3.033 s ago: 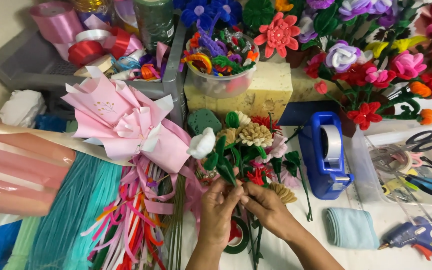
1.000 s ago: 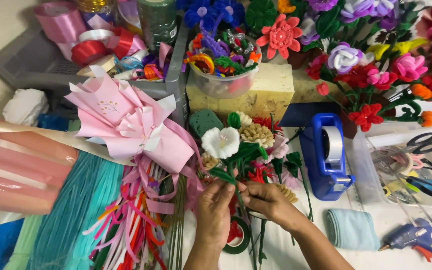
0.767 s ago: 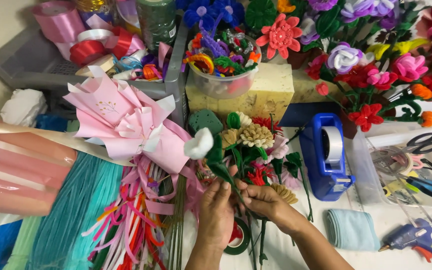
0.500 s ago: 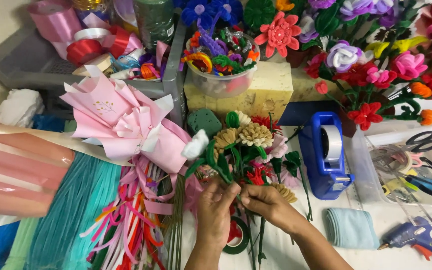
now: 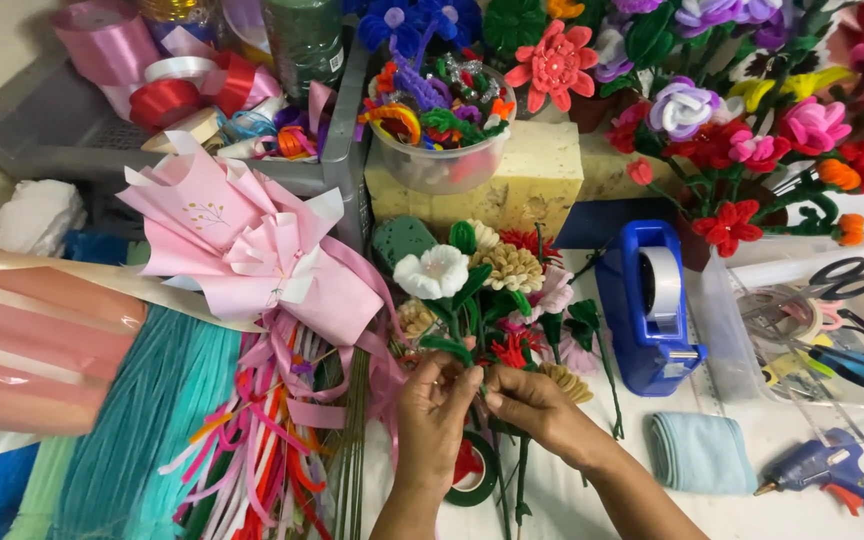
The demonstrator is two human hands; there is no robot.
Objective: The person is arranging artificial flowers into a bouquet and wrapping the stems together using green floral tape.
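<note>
My left hand (image 5: 434,415) and my right hand (image 5: 537,408) meet low in the middle, fingers pinched on the green stems of a small pipe-cleaner bouquet (image 5: 497,300). A white flower (image 5: 432,272) with a green leaf stands at the bouquet's upper left, its stem running down into my left hand's fingers. Beige, pink and red blooms crowd behind it. A roll of green floral tape (image 5: 474,471) lies on the table just under my hands.
A pink wrapped paper bouquet (image 5: 252,250) lies to the left over teal and coloured pipe cleaners (image 5: 152,420). A blue tape dispenser (image 5: 647,305), folded blue cloth (image 5: 697,450), glue gun (image 5: 832,475) and scissors (image 5: 842,278) sit right. A yellow foam block (image 5: 512,185) and flower bowl (image 5: 442,120) stand behind.
The white flower has swung about on its stem, turning to face up and sitting a little higher. My hands have stayed on the stems, fingers shifting slightly.
</note>
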